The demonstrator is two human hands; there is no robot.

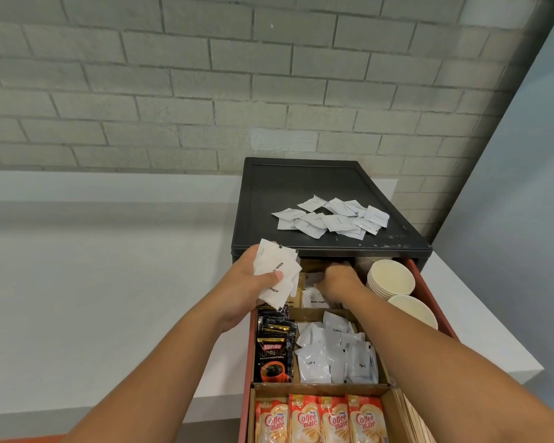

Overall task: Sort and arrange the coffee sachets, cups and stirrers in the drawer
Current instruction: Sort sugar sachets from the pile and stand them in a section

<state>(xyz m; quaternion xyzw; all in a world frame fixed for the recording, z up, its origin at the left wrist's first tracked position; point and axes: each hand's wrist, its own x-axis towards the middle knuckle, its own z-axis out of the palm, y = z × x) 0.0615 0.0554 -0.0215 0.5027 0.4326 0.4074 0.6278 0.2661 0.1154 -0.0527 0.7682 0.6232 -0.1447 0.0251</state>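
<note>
– Which hand should I send for the next sachet?

– The right hand. It is down in the rear cardboard compartment of the red plastic drawer. The flat white paper sugar sachet lies just at its left side, close against the fingers. The fingertips are hidden, so I cannot tell if they pinch something.

– And the left hand?

– The left hand is apart from the right one, above the drawer's left edge. Its thumb clamps a fan of the same white sachets. It is near, but full.

– How does the sachet lie?

– Flat, with the black print "White Sugar" facing up. It looks thin and a little crumpled. The hand covers part of it, so I cannot judge its long axis.
</note>
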